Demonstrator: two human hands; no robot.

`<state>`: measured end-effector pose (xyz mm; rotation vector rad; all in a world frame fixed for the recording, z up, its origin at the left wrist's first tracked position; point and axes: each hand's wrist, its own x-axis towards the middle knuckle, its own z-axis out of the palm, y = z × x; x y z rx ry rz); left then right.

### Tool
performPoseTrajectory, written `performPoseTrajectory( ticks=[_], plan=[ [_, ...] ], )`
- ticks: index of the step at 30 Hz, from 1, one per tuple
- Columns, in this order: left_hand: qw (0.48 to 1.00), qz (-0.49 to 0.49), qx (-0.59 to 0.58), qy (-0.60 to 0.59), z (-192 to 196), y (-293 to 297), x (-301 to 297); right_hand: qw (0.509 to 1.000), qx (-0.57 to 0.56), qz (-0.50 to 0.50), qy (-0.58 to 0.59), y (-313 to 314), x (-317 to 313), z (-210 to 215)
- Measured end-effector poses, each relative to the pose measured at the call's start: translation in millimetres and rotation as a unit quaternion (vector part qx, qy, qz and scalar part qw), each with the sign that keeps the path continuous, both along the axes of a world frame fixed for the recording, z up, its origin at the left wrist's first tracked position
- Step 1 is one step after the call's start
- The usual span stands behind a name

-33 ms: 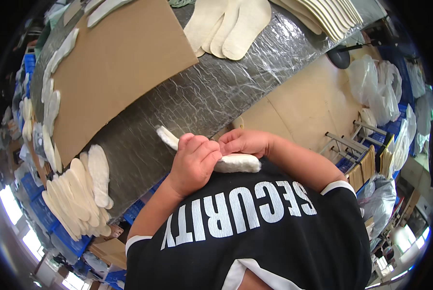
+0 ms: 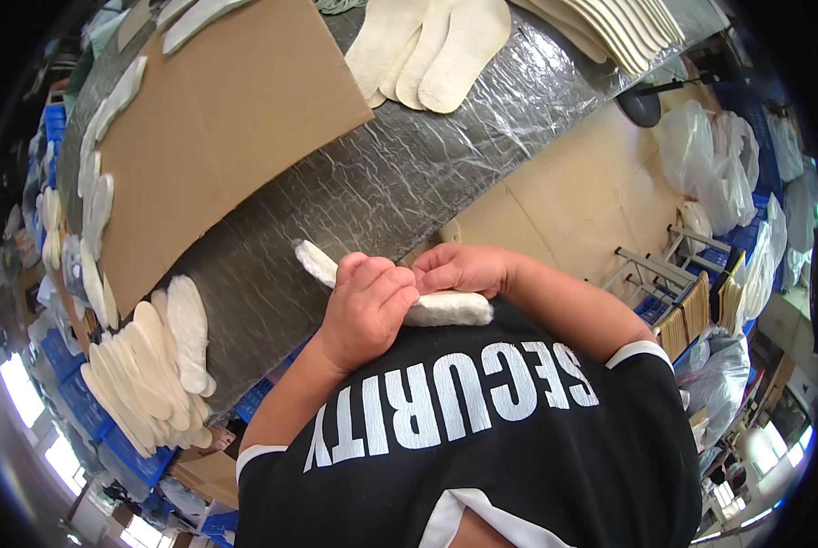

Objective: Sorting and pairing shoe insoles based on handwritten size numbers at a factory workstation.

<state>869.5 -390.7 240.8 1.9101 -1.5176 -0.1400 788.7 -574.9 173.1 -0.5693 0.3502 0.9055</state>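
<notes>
Both hands meet just off the table's (image 2: pixel 400 183) near edge, over the person's chest. The left hand (image 2: pixel 368 306) is curled into a loose fist around a fleecy white insole (image 2: pixel 441 310); the right hand (image 2: pixel 459 267) pinches the same insole from above, its fingers closed on the upper edge. The insole runs from ten o'clock to four o'clock through the two grips, one fluffy end poking out over the table edge, the other resting against the black shirt (image 2: pixel 482 438).

The table's silver-wrapped top is bare in a wide band straight ahead of the hands, at twelve o'clock. A cardboard sheet (image 2: pixel 217 128) lies at eleven o'clock, well apart from the hands, with its near edge slanting along the band. A fanned insole stack (image 2: pixel 153 365) sits at nine o'clock, overhanging the table's near edge. More insoles (image 2: pixel 445 46) lie at the far side at twelve to one o'clock. To the right, at three o'clock, the floor (image 2: pixel 555 201) is open up to a metal rack (image 2: pixel 664 274).

Compared with the earlier picture, nothing has shifted: same grips, same insole angle, same layout.
</notes>
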Motion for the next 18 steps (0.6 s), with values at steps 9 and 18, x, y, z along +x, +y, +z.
performPoseTrajectory(
  ticks=[9,18],
  plan=[
    [0.995,-0.080,0.050,-0.020,-18.5,11.5,-2.1,0.886,-0.364,0.165,-0.233,2.6,12.0,22.9],
    [0.993,-0.054,0.091,0.047,-21.1,13.7,-0.4,0.851,-0.405,0.164,-0.291,5.7,9.9,14.3]
  ],
)
